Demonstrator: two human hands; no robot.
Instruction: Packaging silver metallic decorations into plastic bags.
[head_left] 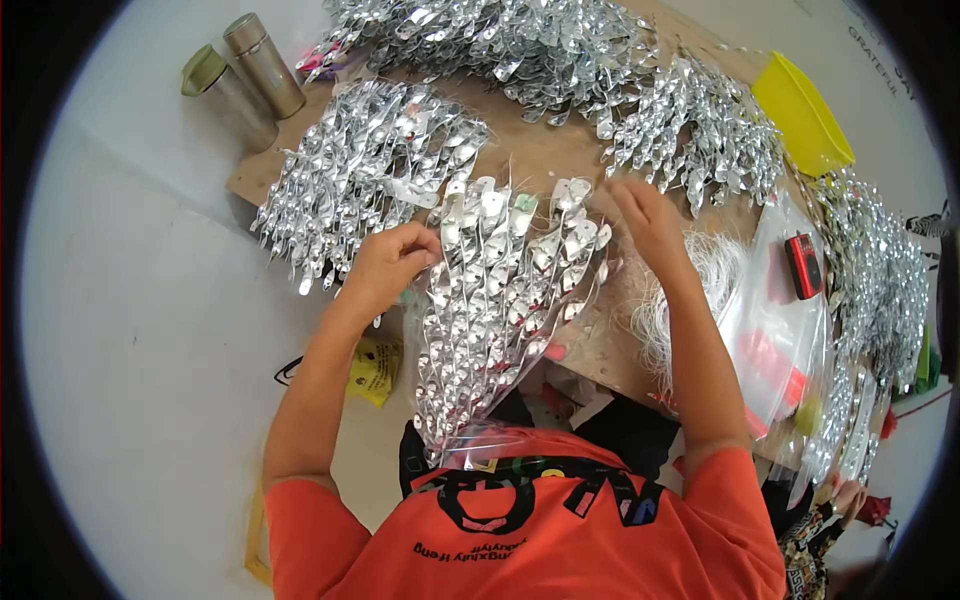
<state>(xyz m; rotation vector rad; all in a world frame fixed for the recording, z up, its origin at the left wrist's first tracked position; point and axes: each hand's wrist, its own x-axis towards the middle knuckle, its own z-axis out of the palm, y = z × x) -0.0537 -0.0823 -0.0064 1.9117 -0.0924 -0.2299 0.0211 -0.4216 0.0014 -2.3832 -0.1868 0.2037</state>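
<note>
In front of me a bundle of twisted silver foil strips (490, 290) fans out across the table's near edge and narrows toward my lap. A clear plastic bag (485, 440) shows around its lower end. My left hand (388, 265) is closed in a pinch at the bundle's left edge; what sits between its fingertips is hidden. On the other side, my right hand (650, 222) has its fingers pressed together just off the bundle's upper right corner. Anything it holds is too fine to make out. Thin white threads stick up from the bundle's top.
More silver strips (375, 160) cover the table (545, 150) at left, back and right. Two metal flasks (262, 65) stand at the back left. To the right are a yellow basin (805, 115), white string (700, 270), clear bags (770, 340) and a red-black device (803, 265).
</note>
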